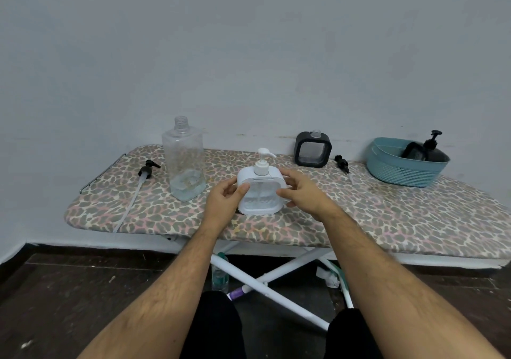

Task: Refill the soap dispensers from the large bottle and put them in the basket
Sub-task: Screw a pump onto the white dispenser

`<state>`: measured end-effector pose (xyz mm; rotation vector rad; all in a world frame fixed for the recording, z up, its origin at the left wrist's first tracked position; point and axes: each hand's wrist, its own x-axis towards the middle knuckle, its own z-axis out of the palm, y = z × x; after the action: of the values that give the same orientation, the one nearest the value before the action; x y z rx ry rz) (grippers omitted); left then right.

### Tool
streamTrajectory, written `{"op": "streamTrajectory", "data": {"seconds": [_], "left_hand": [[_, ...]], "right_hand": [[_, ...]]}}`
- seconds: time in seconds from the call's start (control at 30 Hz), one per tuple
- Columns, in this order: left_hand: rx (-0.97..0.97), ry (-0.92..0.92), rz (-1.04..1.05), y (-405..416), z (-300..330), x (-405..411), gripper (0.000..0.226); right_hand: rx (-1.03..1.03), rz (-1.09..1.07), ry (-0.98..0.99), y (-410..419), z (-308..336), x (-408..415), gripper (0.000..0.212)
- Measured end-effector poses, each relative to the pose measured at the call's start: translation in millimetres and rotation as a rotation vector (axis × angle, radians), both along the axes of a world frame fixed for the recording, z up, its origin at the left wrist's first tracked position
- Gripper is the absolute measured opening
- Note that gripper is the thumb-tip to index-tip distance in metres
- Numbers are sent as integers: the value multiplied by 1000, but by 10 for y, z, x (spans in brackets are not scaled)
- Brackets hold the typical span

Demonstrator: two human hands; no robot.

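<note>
Fingers (243, 190) of both my hands clasp the white dispenser (260, 192), a smooth rounded square with clear window and pump, upright on the leopard-print table (387, 215). Beyond: the clear ribbed large bottle (184, 162), nearly empty; far right, the blue perforated basket (406, 169).

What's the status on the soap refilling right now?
Both hands, left and right, grip the white square pump dispenser, upright on the board. Blue plastic basket already holds black dispensers. Path clear.
</note>
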<state>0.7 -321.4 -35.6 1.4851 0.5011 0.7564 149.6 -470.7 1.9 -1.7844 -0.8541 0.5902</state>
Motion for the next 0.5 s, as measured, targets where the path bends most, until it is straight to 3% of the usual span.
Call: {"op": "streamTrajectory", "data": {"seconds": [0.07, 0.17, 0.5], "left_hand": [[-1, -1, -2, -25, 9, 1, 66], [8, 2, -15, -54, 32, 47, 45], [68, 12, -204, -398, 238, 647, 31]], "right_hand": [[11, 3, 7, -23, 1, 16, 53], [23, 0, -6, -101, 5, 68, 52], [131, -103, -11, -760, 165, 442, 47]]}}
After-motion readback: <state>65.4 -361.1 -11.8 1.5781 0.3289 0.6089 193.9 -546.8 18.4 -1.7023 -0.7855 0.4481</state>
